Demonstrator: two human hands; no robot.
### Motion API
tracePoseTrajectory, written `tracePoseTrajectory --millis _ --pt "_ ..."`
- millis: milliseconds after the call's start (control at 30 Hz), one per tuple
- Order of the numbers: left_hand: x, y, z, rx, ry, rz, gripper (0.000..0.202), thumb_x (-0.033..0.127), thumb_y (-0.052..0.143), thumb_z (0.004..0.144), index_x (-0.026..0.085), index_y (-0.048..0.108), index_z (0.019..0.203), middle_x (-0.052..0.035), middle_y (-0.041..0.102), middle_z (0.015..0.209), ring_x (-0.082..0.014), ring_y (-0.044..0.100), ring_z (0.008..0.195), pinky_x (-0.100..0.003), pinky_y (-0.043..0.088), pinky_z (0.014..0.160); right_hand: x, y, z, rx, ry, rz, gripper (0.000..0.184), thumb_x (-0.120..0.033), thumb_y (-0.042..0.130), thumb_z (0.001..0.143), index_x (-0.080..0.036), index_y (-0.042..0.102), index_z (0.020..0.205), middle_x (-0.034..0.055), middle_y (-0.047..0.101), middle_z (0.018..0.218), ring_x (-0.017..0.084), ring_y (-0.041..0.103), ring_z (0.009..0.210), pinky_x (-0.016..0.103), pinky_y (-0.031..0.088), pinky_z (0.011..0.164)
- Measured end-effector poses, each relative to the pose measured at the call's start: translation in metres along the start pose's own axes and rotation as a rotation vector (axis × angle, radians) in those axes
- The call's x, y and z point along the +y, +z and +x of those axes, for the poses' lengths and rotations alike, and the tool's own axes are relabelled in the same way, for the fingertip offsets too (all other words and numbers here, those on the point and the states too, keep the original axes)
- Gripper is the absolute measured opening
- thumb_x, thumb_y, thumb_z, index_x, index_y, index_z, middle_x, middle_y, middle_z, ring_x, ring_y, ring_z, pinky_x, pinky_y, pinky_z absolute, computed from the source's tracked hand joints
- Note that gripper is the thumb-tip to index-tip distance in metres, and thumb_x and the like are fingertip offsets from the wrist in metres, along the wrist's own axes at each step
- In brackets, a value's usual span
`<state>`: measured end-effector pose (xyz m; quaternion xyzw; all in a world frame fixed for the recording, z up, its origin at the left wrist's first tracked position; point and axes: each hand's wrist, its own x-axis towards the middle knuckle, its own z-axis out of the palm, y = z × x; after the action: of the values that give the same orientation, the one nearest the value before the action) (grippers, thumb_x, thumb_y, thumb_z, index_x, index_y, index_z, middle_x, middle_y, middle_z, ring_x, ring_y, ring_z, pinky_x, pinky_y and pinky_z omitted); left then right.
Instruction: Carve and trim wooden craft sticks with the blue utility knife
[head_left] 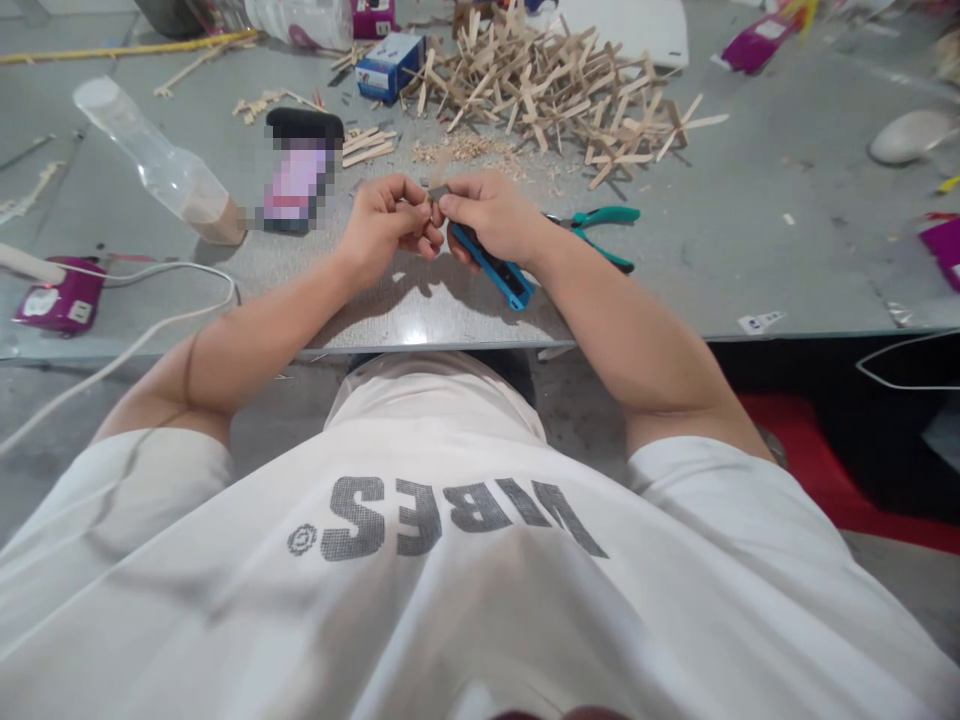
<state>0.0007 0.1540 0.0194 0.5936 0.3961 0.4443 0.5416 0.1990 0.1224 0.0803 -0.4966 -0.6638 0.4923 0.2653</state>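
Note:
My right hand (pixel 491 215) is closed around a blue and black utility knife (pixel 499 272), whose blade end points toward my left hand. My left hand (pixel 390 225) is curled in a pinch right next to the blade, holding a small piece I cannot make out, probably a bit of wood. Both hands meet above the grey table (pixel 750 250) near its front edge. Wood shavings (pixel 469 150) lie just beyond the hands.
A big heap of wooden stick crosses (pixel 555 85) fills the back middle. Green-handled pliers (pixel 600 230) lie right of my right hand. A phone (pixel 300 170), a lying plastic bottle (pixel 161 165), a blue box (pixel 388 65), a purple device (pixel 60 298) with a white cable sit left.

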Motion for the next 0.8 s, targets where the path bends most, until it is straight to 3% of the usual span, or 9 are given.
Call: tracePoseTrajectory --millis 133,267,600,800 --pt "-0.004 0.0 0.001 0.019 0.029 0.02 0.035 0.046 0.089 0.097 0.028 0.062 0.086 0.0019 0.084 0.082 -0.019 0.085 0.08 -0.037 0.072 0.078 0.002 0.002 0.001 0.02 -0.009 0.02 0.029 -0.023 0.06 0.111 -0.03 0.059 0.083 -0.0014 0.07 0.069 0.017 0.064 0.056 0.032 0.053 0.056" --pt "-0.007 0.001 0.001 0.026 0.049 0.032 0.032 0.041 0.088 0.099 0.028 0.061 0.088 0.0016 0.085 0.082 -0.0176 0.081 0.071 -0.037 0.071 0.076 0.0 0.004 0.001 0.033 0.007 -0.013 0.034 -0.017 0.053 0.113 -0.03 0.056 0.082 -0.0024 0.063 0.061 0.017 0.058 0.05 0.031 0.049 0.053" --pt "-0.008 0.003 0.0 0.042 0.03 0.091 0.037 0.036 0.09 0.1 0.028 0.057 0.086 0.0017 0.084 0.086 -0.0184 0.083 0.083 -0.038 0.07 0.082 0.002 0.006 0.003 0.063 -0.001 -0.094 0.035 -0.014 0.055 0.111 -0.028 0.055 0.079 -0.0018 0.065 0.059 0.016 0.058 0.046 0.033 0.046 0.05" --pt "-0.012 0.008 -0.001 0.079 0.088 0.131 0.03 0.016 0.074 0.103 0.029 0.053 0.087 0.0023 0.08 0.08 -0.0158 0.078 0.069 -0.033 0.062 0.067 0.005 0.007 0.005 0.083 0.014 -0.148 0.036 -0.017 0.059 0.112 -0.028 0.051 0.079 -0.0009 0.061 0.057 0.017 0.059 0.047 0.033 0.048 0.05"
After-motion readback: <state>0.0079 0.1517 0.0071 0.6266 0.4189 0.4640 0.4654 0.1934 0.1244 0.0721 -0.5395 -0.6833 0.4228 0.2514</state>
